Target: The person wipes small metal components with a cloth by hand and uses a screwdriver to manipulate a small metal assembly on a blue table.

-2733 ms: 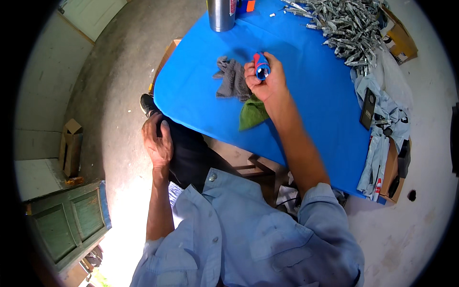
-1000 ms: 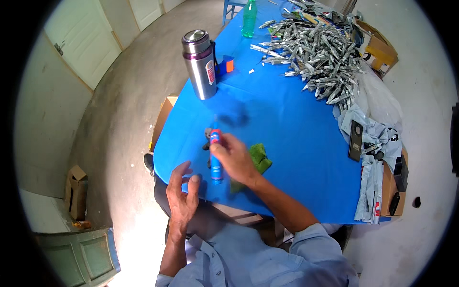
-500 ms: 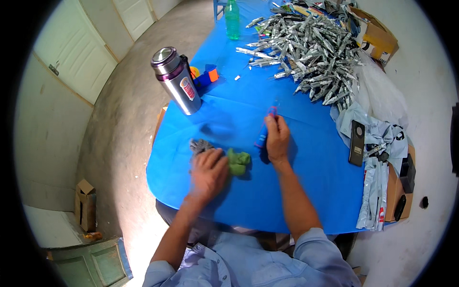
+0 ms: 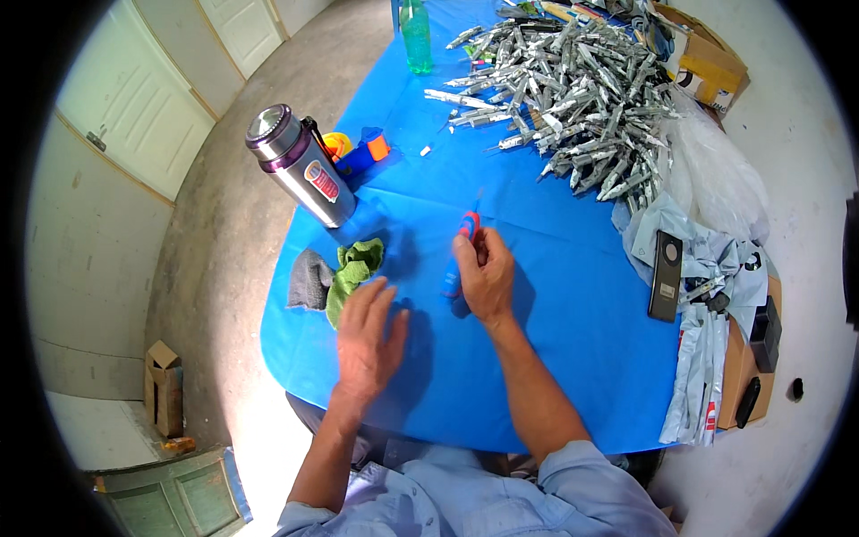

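Observation:
My right hand [image 4: 489, 276] is closed around a screwdriver [image 4: 452, 276] with a blue and red handle. Its thin shaft points away from me and is blurred. Over the table's near left part, my left hand [image 4: 367, 345] is open with its fingers stretched forward. The fingertips are close to a crumpled green cloth [image 4: 353, 267]; whether they touch it I cannot tell. Against the green cloth's left side lies a grey cloth [image 4: 310, 280].
A steel thermos [image 4: 304, 170] stands at the table's left edge, beside a blue and orange object [image 4: 362, 154]. Farther back are a green bottle [image 4: 416, 40] and a large heap of silvery wrapped pieces [image 4: 582, 98]. Along the right lie a phone [image 4: 665, 273], plastic bags [image 4: 707, 242] and cardboard [image 4: 743, 358].
The cloths have shifted left and lie more spread out. My left hand has lifted off the grey cloth and opened. My right hand has moved left with the screwdriver. The view has shifted slightly.

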`<state>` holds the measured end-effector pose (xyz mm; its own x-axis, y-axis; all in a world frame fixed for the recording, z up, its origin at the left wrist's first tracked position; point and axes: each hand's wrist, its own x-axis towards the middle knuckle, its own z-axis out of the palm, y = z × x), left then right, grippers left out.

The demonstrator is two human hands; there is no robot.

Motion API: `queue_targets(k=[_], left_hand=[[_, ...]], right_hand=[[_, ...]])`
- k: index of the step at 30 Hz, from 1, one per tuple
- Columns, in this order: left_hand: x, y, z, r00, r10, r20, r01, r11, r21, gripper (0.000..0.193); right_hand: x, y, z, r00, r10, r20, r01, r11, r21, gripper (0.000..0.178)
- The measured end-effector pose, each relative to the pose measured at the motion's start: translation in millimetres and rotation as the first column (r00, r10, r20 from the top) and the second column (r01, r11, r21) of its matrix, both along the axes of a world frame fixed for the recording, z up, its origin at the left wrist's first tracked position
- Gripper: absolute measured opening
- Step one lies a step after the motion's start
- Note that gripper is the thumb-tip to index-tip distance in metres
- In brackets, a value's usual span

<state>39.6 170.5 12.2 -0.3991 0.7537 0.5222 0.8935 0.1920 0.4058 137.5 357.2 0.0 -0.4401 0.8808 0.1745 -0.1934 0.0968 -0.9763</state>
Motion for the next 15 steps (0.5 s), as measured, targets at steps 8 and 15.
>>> queue_targets(k=[8, 15], left_hand=[[17, 61, 6, 0.813, -0.052, 0.58, 0.085, 0.996, -0.029, 0.057], [8, 62, -19, 0.783, -0.028, 0.621, -0.019, 0.998, 0.068, 0.05]], right_hand=[[0, -11, -4, 0.978, 0.15, 0.143, -0.155, 0.988, 0.023, 0.025], [-4, -12, -7, 0.962, 0.095, 0.255, -0.164, 0.95, 0.265, 0.024]])
